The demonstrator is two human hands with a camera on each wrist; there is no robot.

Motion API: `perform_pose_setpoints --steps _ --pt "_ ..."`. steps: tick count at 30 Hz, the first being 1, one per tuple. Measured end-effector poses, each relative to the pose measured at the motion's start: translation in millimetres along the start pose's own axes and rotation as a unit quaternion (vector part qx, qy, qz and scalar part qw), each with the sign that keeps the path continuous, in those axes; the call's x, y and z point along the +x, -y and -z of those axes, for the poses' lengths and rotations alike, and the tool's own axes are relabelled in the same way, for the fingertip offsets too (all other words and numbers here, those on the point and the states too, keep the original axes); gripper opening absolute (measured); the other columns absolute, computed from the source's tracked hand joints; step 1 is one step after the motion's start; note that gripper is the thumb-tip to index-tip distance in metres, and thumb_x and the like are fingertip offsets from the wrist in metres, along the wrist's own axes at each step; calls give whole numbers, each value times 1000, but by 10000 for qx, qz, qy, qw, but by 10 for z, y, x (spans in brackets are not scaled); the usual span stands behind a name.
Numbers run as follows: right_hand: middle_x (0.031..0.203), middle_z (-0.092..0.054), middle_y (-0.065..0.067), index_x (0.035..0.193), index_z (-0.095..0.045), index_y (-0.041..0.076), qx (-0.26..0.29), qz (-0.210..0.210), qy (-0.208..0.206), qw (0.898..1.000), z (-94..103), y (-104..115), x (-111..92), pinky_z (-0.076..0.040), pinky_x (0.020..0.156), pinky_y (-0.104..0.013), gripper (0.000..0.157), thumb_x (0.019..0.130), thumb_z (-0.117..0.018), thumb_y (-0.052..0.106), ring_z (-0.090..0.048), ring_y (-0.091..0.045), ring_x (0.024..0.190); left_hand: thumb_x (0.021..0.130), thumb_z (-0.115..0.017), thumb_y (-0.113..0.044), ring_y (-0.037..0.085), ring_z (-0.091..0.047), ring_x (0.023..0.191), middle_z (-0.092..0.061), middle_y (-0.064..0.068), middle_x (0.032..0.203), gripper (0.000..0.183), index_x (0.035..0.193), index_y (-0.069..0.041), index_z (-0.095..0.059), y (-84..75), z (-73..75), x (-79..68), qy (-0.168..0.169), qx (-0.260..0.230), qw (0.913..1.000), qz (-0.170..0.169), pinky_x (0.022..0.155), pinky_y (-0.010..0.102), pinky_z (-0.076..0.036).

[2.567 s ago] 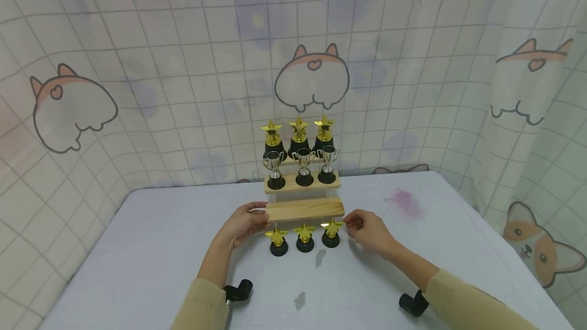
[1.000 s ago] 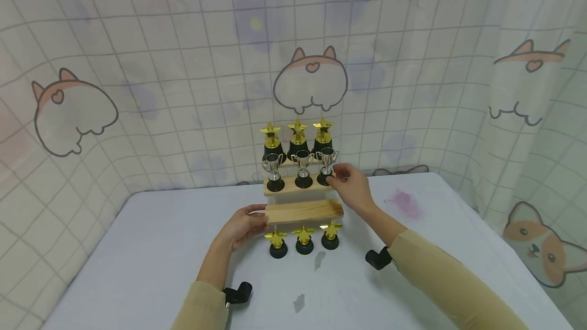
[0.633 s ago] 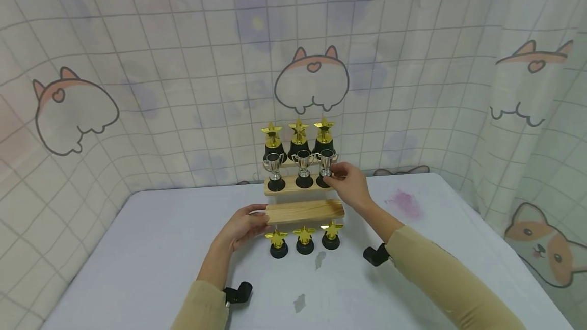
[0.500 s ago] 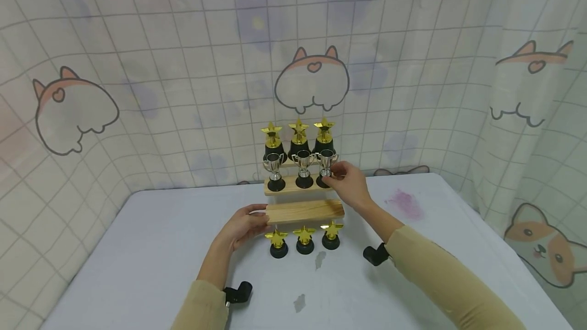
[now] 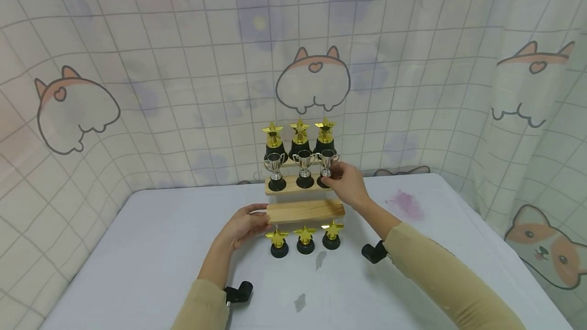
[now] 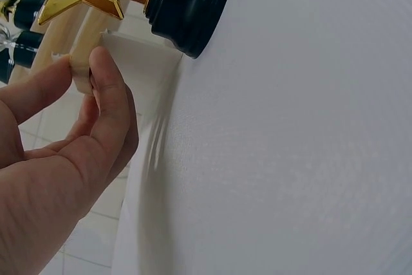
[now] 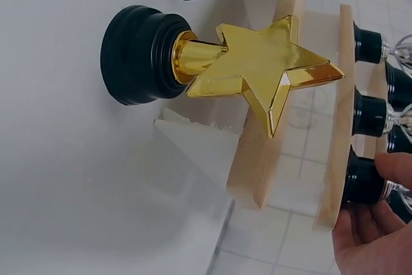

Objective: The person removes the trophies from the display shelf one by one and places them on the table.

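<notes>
My left hand (image 5: 245,225) pinches the left end of the lowest wooden shelf board (image 5: 304,211) between thumb and fingers; the left wrist view shows this board end (image 6: 82,59) close up. With thumb and fingers, my right hand (image 5: 350,185) grips the black base of the rightmost silver trophy cup (image 5: 327,159). That base (image 7: 362,178) stands upright on the middle shelf board (image 5: 298,185). Two more silver cups, one in the middle (image 5: 304,167) and one at the left (image 5: 276,169), share that board.
Three gold star trophies (image 5: 305,241) stand on the white table (image 5: 160,248) before the lowest board. Three larger star trophies (image 5: 300,139) line the top shelf at the back. A white bracket (image 7: 199,143) supports the lowest board. A patterned curtain (image 5: 183,65) hangs behind.
My right hand has left the lowest board's right end and gone up to the rightmost silver cup, which has shifted slightly left. The left hand stays on the lowest board.
</notes>
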State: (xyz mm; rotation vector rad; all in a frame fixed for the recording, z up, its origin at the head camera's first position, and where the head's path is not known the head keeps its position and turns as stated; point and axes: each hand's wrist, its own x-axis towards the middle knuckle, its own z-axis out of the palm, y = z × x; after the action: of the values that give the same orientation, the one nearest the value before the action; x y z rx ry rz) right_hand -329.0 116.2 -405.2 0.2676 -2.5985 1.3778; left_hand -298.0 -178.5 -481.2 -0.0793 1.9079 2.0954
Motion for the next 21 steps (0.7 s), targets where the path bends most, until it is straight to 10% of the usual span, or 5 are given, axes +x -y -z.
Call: perform_pose_setpoints --steps 21 --pt "110 -70 -14 112 -67 2 190 179 -30 9997 121 9 -185 -59 87 -45 28 92 -79 17 -67 -33 106 98 -63 0 26 -67 101 -59 27 127 53 147 8 -43 11 2 -13 1 118 9999 -52 89 36 -59"
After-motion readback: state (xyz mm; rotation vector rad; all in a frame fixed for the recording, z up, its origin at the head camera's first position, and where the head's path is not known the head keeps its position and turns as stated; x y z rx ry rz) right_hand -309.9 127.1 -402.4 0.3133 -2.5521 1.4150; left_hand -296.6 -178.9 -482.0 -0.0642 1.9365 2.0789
